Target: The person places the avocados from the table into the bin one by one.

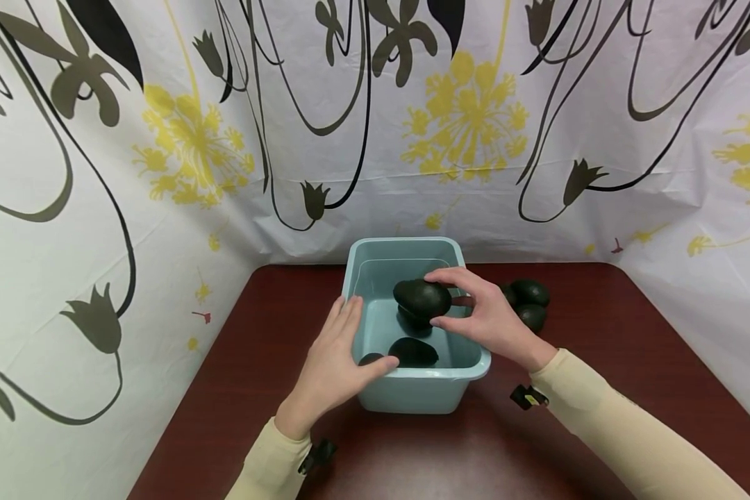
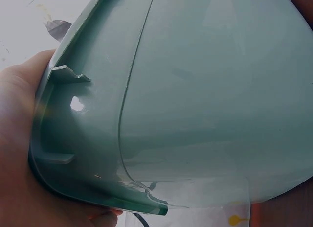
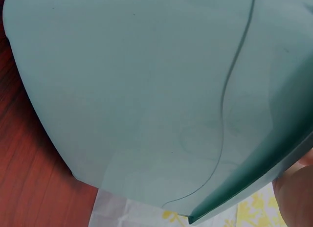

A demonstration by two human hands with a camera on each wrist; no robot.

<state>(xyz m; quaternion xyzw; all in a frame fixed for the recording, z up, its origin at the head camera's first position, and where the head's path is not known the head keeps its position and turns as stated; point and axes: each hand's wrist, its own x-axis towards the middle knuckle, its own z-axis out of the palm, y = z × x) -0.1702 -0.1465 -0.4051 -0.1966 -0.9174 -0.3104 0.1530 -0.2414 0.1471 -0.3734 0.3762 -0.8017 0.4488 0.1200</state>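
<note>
1) The right hand (image 1: 490,316) has its fingers clamped on an avocado (image 1: 421,298) above the bin's (image 1: 406,396) floor
2) The left hand (image 1: 331,364) touches the bin's left rim, fingers straight, thumb apart
3) Inside, one avocado (image 1: 415,328) shows beneath the held one, another (image 1: 414,353) near the front
4) More avocados (image 1: 530,293) lie on the table (image 1: 237,389), right of the bin

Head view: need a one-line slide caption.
Right hand pinches an avocado over a pale-teal bin holding others; left hand touches its rim, more avocados on the table.
</note>
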